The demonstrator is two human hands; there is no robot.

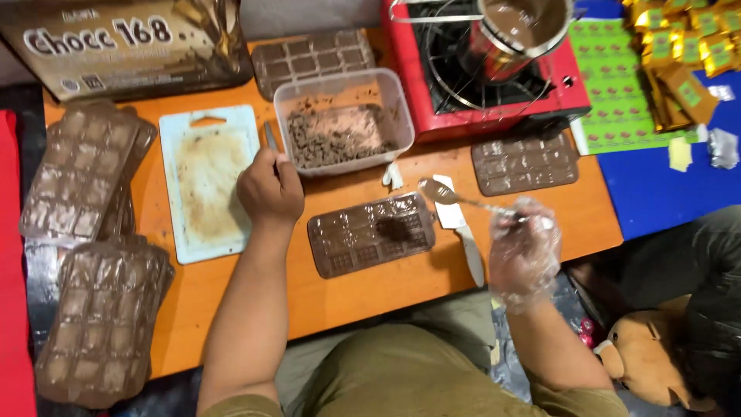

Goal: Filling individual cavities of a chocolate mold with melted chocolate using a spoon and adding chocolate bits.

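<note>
My left hand point(270, 188) is closed around a thin grey handle point(270, 137) at the near-left corner of a clear plastic tub point(401, 116) of brown chocolate crumbs. My right hand point(523, 249), in a clear plastic glove, grips a metal spoon point(441, 193) whose bowl hovers just above the right end of a brown chocolate mould point(370, 234). The mould lies on the orange table point(347, 293) between both hands. A dark lump sits in one of its cells.
A pale cutting board point(208, 181) lies left of the tub. Stacks of brown moulds point(81, 174) fill the left side. A white knife point(463, 232) rests by the mould. A red stove point(478, 85) with a pot of melted chocolate point(517, 31) stands behind. Gold-wrapped packets point(683, 54) sit far right.
</note>
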